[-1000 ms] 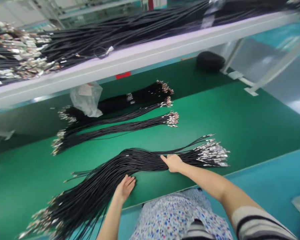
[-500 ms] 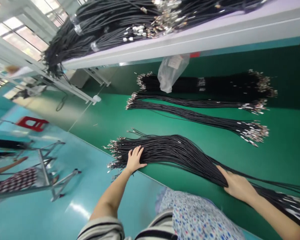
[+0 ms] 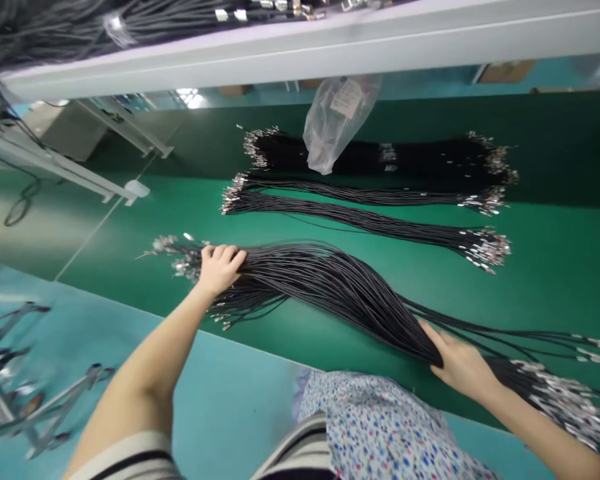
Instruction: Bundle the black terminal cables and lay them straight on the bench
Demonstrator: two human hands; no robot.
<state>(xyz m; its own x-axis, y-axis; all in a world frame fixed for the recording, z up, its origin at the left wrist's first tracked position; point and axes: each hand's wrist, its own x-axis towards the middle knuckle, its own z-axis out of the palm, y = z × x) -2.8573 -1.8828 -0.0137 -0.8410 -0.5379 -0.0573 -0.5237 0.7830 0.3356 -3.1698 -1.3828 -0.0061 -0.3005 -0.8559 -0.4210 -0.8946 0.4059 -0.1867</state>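
Note:
A thick bundle of black cables (image 3: 325, 280) lies across the green table top (image 3: 190, 213), with metal-tipped ends at both sides. Near its left end my left hand (image 3: 221, 268) has its fingers curled round many of the cables; some strands lie below that hand, nearer the table edge. My right hand (image 3: 460, 360) grips the bundle toward its right end, thumb on top, the other fingers mostly hidden. Beyond the right hand, the connector ends (image 3: 565, 400) fan out, and a few strands run apart above it.
Two thinner cable bundles (image 3: 360, 217) and a wide dark stack of cables (image 3: 420, 160) lie farther back. A clear plastic bag (image 3: 330, 127) hangs from a white shelf (image 3: 300, 63) loaded with more cables. A metal-legged frame (image 3: 30, 373) stands on the floor at left.
My left hand has gone from lying spread on the bundle to closing round it, shifting the left end away from the table edge. My right hand keeps its grip. The view has shifted.

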